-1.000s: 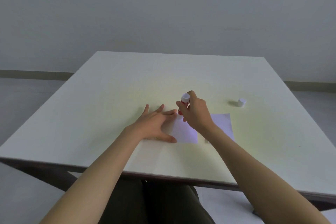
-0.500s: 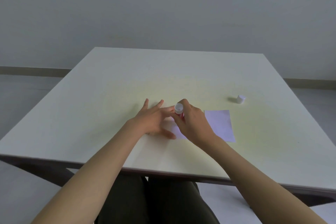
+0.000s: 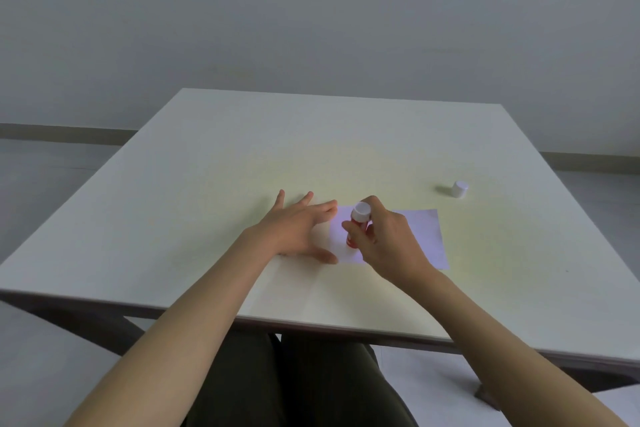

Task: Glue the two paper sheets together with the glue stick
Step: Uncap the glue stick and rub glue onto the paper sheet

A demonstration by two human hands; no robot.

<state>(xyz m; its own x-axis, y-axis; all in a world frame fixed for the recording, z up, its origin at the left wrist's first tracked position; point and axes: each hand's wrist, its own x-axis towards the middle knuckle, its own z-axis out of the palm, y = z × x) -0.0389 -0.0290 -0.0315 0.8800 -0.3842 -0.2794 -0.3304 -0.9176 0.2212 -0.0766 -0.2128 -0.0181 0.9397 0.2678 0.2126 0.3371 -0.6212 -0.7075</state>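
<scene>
So you're mid-gluing here. Your right hand (image 3: 388, 243) is wrapped around the glue stick (image 3: 356, 229), red body with the white twist end pointing up, so the glue end is down on the paper sheet (image 3: 424, 236) near its left part. Your left hand (image 3: 298, 229) is flat and spread out, fingers splayed, pinning the left edge of that sheet to the table (image 3: 346, 149) and gripping nothing. The two hands sit right next to each other, almost touching around the stick

The cap (image 3: 459, 188) is already off, standing on its own further back on the right, well apart from the paper. So uncapping is done and spreading looks underway

What I can't tell: how much of the sheet has glue on it, since no glue shows on the pale paper. I can only make out one lilac sheet clearly. There may be a second white one under your left hand, but it blends into the table, so I won't call it

Still left, by my guess: finish coating, lay the other sheet on top, press it down, then recap the stick
</scene>
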